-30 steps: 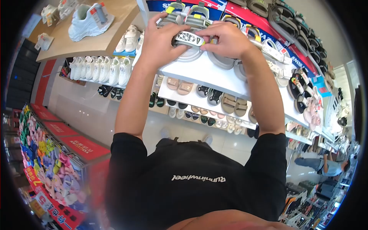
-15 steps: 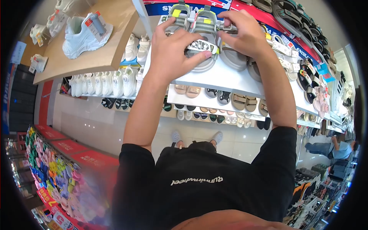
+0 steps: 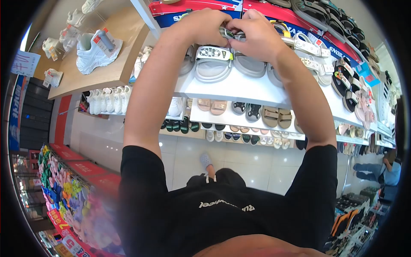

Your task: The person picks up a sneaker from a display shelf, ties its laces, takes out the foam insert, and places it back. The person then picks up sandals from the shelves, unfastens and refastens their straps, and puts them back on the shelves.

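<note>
A grey sandal (image 3: 212,70) with a white, black-patterned front strap sits on the white shelf, toe facing me. To its right stands another grey sandal (image 3: 249,66), partly covered by my right hand. My left hand (image 3: 209,26) reaches over the back of the first sandal, fingers closed on a grey-green sandal strap (image 3: 227,33). My right hand (image 3: 256,35) meets it from the right, its thumb and fingers pinched on the same strap. Fingers hide the strap's ends, so I cannot tell which sandal it belongs to.
White strapped sandals (image 3: 309,53) and dark sandals line the shelf to the right. Lower shelves hold tan sandals (image 3: 270,118) and more pairs. At left, a wooden display table (image 3: 124,55) carries a white sneaker (image 3: 96,53). A person (image 3: 387,171) is at far right.
My hands have come together at the strap, the left one moving off the patterned front strap. The view has shifted slightly, and only one of my feet shows now.
</note>
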### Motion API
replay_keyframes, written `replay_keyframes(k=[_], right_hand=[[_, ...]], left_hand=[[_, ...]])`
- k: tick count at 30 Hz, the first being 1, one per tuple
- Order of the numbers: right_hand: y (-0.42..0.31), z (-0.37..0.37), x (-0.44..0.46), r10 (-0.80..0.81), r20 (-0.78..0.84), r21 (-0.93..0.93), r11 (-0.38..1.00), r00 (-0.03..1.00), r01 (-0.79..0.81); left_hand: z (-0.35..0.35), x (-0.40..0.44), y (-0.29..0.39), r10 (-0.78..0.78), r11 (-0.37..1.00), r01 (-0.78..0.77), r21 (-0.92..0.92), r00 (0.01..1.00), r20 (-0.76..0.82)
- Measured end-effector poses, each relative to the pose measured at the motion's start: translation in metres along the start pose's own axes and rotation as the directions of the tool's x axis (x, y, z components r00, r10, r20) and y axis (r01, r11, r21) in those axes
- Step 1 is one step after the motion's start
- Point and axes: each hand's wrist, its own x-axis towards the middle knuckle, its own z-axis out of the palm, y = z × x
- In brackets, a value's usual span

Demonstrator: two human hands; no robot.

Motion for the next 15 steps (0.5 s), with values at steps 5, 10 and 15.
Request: replay_keyframes(k=[5,10,15], right_hand=[[0.020,0.017,0.002,-0.134,-0.135,0.022,0.990,0.982,0.139],[0.022,0.006,0.010,-0.113,-0.106,0.281,0.950,0.988,0.139],[0.022,0.004,0.013,0.024,0.102,0.559,0.826,0.995,-0.077]], left_hand=[[0.008,-0.004,-0.006,0.003,0.976,-0.024,-0.218,0.996,-0.095],[0.006,-0.002,-0.014,0.022,0.956,-0.018,-0.293,1.000,0.011],[0.006,-0.009,-0.007,0.058,0.954,-0.081,-0.288,0.994,-0.088]])
